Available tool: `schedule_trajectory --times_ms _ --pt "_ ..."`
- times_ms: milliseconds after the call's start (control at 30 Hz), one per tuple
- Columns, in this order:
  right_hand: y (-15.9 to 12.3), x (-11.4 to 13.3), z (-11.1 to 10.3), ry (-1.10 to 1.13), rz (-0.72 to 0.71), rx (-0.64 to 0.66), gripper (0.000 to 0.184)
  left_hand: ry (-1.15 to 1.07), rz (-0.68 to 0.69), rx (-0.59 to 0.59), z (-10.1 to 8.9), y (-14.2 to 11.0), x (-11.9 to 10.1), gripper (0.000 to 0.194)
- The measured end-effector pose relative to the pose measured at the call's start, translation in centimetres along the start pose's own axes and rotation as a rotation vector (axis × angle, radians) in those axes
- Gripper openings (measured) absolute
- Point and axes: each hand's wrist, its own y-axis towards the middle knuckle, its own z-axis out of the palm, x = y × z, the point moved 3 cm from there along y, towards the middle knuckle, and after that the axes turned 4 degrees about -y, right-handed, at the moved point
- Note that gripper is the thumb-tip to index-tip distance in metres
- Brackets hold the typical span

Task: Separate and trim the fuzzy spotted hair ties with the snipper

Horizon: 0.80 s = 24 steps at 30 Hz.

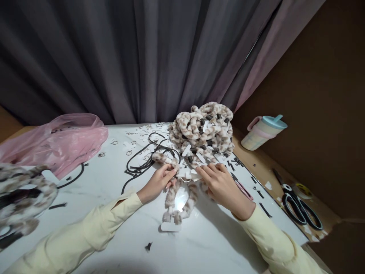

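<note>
My left hand (159, 180) pinches a fluffy white-and-brown plush strap (162, 158) over the middle of the table. Below the fingers the strap's loop (189, 203) hangs down to the tabletop, with a flat white tab (170, 227) at its lower end. To the right, my right hand (221, 186) is closed, back of the hand up, its fingertips by small white pieces (194, 175). What it grips is hidden under the fingers. A thin pale ring or cord (186, 180) shows between the hands.
A plush strap pile (202, 127) with white tabs stands behind my right hand. Black cords (142, 160) and metal rings (129, 152) lie to the left. Far left are a pink bag (74, 137) and more plush (42, 194). Scissors (299, 209) and a tumbler (261, 131) stand right.
</note>
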Motion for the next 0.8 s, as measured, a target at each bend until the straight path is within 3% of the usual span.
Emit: schedule_trajectory --times_ms 800 --pt "0.53 0.08 -0.88 -0.035 -0.029 0.010 0.044 0.017 0.015 0.009 -0.10 0.03 0.25 0.029"
